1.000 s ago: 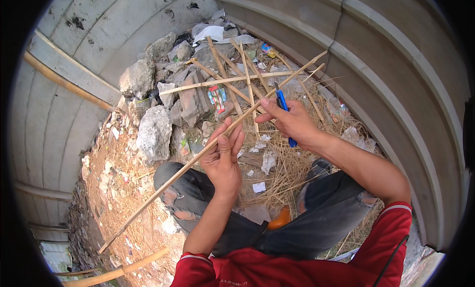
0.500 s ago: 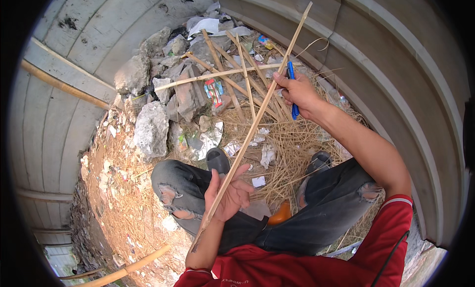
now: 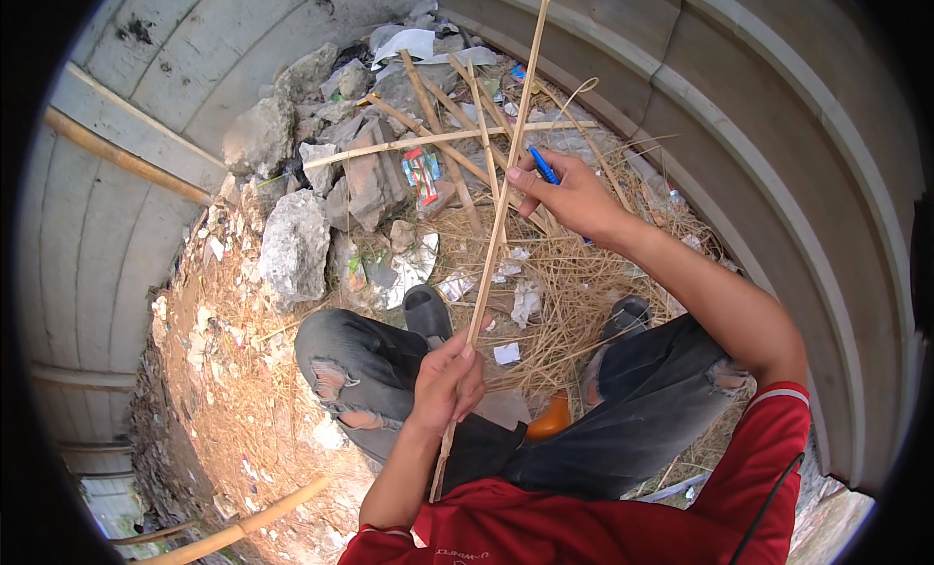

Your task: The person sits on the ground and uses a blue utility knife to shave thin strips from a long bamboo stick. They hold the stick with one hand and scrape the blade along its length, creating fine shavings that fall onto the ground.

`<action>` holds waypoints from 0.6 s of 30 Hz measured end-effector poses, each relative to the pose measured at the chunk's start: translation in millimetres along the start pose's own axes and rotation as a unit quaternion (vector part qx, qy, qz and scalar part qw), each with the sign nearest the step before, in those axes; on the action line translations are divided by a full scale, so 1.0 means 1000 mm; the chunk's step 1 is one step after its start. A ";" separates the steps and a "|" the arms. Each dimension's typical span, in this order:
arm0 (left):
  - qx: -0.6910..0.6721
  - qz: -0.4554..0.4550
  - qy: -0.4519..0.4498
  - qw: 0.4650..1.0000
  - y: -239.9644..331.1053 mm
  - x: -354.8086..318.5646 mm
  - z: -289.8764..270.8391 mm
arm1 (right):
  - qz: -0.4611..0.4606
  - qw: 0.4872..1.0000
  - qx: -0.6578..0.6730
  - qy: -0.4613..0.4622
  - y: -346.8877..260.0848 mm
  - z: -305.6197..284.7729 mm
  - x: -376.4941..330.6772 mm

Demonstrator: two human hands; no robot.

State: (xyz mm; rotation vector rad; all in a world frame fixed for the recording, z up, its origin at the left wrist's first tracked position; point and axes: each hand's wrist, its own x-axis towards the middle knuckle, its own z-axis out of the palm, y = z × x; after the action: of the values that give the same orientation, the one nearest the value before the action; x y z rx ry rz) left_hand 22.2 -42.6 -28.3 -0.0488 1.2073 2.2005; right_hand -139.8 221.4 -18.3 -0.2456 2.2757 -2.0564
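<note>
A long, pale bamboo strip [image 3: 493, 244] runs from near my waist up past the top edge of the view, slightly tilted. Around its lower part my left hand [image 3: 448, 382] is closed, thumb on top. Higher up, my right hand [image 3: 574, 197] is closed with thumb and fingertips at the strip. It also holds a slim blue utility knife [image 3: 545, 166]; only the end of its handle shows clearly and its blade is hidden. Beyond my hands, several bamboo strips [image 3: 457, 137] lie crossed on the ground.
Grey rocks [image 3: 295, 249] are piled left of the bamboo, among litter and dry straw [image 3: 574, 283]. Corrugated metal wall [image 3: 778, 176] curves along the right; pale panels [image 3: 243, 49] stand at the far left. An orange object [image 3: 551, 419] lies between my legs, and a bamboo pole [image 3: 243, 531] lies lower left.
My left hand, open beneath the strip before, has closed around it. The strip has swung more upright, its far end moving left. My right hand has shifted left and slightly down, turning the knife.
</note>
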 end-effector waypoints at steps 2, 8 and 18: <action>-0.054 0.012 0.006 0.998 0.005 0.003 -0.003 | 0.013 0.989 -0.142 -0.036 -0.026 0.012 -0.020; -0.238 0.020 -0.011 0.971 0.013 0.019 -0.002 | -0.105 0.929 -0.308 -0.175 -0.040 0.036 -0.072; -0.220 -0.001 -0.008 0.975 0.014 0.026 0.012 | -0.070 0.901 -0.364 -0.227 -0.042 0.056 -0.085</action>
State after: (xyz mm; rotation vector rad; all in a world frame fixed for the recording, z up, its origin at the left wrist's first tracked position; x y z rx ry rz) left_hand -3.0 -26.4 -18.8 -0.2111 0.6893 2.4210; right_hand -44.6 175.6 12.5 -0.8372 2.6175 -0.9244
